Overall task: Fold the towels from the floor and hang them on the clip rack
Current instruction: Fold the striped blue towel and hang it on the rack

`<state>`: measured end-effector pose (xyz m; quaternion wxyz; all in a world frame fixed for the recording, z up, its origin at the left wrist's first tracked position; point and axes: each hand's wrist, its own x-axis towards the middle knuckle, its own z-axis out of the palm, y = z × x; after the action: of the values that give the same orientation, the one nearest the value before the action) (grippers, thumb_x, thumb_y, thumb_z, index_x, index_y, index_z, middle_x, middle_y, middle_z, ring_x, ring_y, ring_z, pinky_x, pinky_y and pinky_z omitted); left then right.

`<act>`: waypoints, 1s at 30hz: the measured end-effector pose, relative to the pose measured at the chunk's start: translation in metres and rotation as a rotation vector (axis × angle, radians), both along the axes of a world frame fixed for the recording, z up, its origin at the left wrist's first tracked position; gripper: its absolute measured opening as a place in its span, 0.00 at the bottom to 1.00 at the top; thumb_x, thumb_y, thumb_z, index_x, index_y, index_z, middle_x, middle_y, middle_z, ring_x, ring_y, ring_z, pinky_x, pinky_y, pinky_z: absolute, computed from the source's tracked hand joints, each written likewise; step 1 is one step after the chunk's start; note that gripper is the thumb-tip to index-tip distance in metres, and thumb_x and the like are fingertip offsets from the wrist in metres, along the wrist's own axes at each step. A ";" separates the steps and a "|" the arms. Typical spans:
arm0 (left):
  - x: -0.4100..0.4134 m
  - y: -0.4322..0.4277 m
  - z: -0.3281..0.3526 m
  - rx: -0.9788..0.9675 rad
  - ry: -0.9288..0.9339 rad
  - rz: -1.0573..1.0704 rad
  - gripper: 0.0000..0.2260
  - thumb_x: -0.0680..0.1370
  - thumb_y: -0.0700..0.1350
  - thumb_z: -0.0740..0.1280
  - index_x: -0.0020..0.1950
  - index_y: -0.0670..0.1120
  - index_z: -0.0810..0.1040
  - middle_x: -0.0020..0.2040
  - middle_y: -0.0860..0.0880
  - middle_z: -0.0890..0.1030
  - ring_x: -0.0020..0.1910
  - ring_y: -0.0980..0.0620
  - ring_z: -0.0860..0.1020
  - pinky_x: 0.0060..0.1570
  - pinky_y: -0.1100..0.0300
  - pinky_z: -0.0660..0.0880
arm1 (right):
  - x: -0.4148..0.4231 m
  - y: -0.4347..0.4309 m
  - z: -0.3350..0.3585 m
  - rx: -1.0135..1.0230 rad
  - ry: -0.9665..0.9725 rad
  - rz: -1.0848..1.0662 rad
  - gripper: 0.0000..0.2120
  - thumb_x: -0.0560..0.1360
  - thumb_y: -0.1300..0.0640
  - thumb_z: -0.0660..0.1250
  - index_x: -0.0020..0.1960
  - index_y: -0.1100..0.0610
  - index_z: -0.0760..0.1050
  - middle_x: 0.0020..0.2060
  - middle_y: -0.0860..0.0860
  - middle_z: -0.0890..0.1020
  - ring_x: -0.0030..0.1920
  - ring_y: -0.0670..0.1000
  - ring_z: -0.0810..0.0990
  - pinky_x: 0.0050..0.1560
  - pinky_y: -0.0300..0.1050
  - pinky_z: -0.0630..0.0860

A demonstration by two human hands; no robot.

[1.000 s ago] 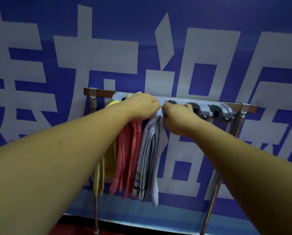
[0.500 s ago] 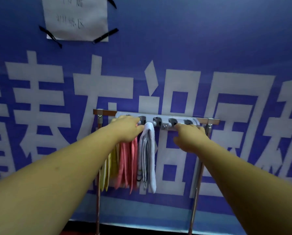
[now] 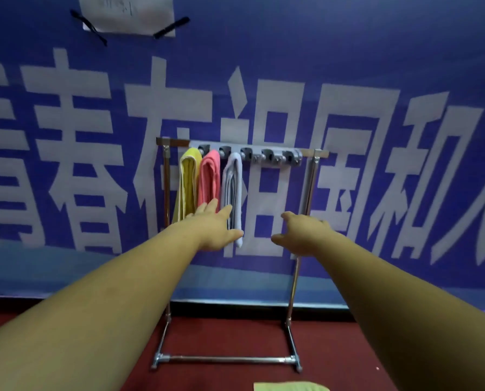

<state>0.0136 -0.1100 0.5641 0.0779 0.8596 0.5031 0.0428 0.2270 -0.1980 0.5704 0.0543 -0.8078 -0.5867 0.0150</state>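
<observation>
A grey clip rack [image 3: 266, 158] sits on a metal stand [image 3: 306, 210] against the blue wall. Three folded towels hang from its left clips: a yellow towel [image 3: 187, 182], a pink towel [image 3: 209, 177] and a white-grey towel [image 3: 232, 187]. My left hand [image 3: 213, 227] is stretched out with straight fingers in front of the towels' lower ends, holding nothing. My right hand [image 3: 300, 232] hovers to the right of the white-grey towel, fingers relaxed and empty. A light green towel [image 3: 290, 386] lies on the red floor at the bottom edge.
The blue banner wall [image 3: 376, 66] with large white characters is right behind the stand. A paper sheet [image 3: 127, 14] is taped high on it. The stand's base bar [image 3: 227, 359] rests on the red carpet [image 3: 348, 348].
Both hands have let go of the rack and the white-grey towel and pulled back and down. The view has drawn away, so the whole stand and floor show.
</observation>
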 end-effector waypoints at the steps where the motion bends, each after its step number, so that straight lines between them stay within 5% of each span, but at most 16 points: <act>1: 0.001 -0.002 -0.013 -0.015 -0.004 -0.002 0.40 0.84 0.68 0.58 0.88 0.54 0.43 0.88 0.45 0.39 0.87 0.41 0.41 0.84 0.38 0.48 | -0.001 -0.002 -0.013 -0.015 0.007 0.002 0.35 0.82 0.36 0.62 0.82 0.51 0.59 0.72 0.56 0.77 0.72 0.62 0.74 0.73 0.63 0.65; 21: 0.004 0.062 -0.479 -0.633 0.087 0.147 0.36 0.85 0.60 0.63 0.87 0.46 0.54 0.87 0.37 0.51 0.85 0.36 0.55 0.83 0.48 0.56 | -0.008 0.089 -0.471 -0.659 0.300 0.040 0.37 0.76 0.36 0.66 0.78 0.56 0.66 0.73 0.60 0.76 0.72 0.63 0.75 0.72 0.57 0.72; 24: 0.001 0.056 -0.538 -0.716 0.102 0.160 0.35 0.85 0.58 0.64 0.86 0.45 0.57 0.85 0.38 0.57 0.85 0.40 0.57 0.82 0.49 0.58 | -0.017 0.092 -0.529 -0.757 0.383 0.048 0.30 0.82 0.46 0.65 0.79 0.60 0.65 0.75 0.61 0.73 0.74 0.62 0.73 0.72 0.50 0.71; 27: -0.004 0.047 -0.587 -0.779 0.101 0.181 0.29 0.83 0.56 0.65 0.81 0.45 0.66 0.77 0.41 0.70 0.76 0.40 0.71 0.75 0.47 0.68 | -0.026 0.089 -0.580 -0.866 0.421 0.040 0.24 0.83 0.54 0.65 0.76 0.61 0.69 0.74 0.60 0.75 0.72 0.59 0.75 0.66 0.44 0.70; 30: -0.008 0.038 -0.625 -0.845 0.117 0.178 0.25 0.82 0.55 0.64 0.77 0.46 0.69 0.71 0.43 0.72 0.70 0.40 0.76 0.69 0.46 0.72 | -0.035 0.081 -0.624 -0.942 0.468 0.045 0.20 0.81 0.57 0.64 0.72 0.58 0.74 0.71 0.57 0.78 0.69 0.59 0.77 0.67 0.44 0.73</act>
<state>0.0052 -0.0719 -0.0606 0.3902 0.7064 0.5523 -0.2092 0.1923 -0.1167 -0.0537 -0.1856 -0.7071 -0.5056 0.4581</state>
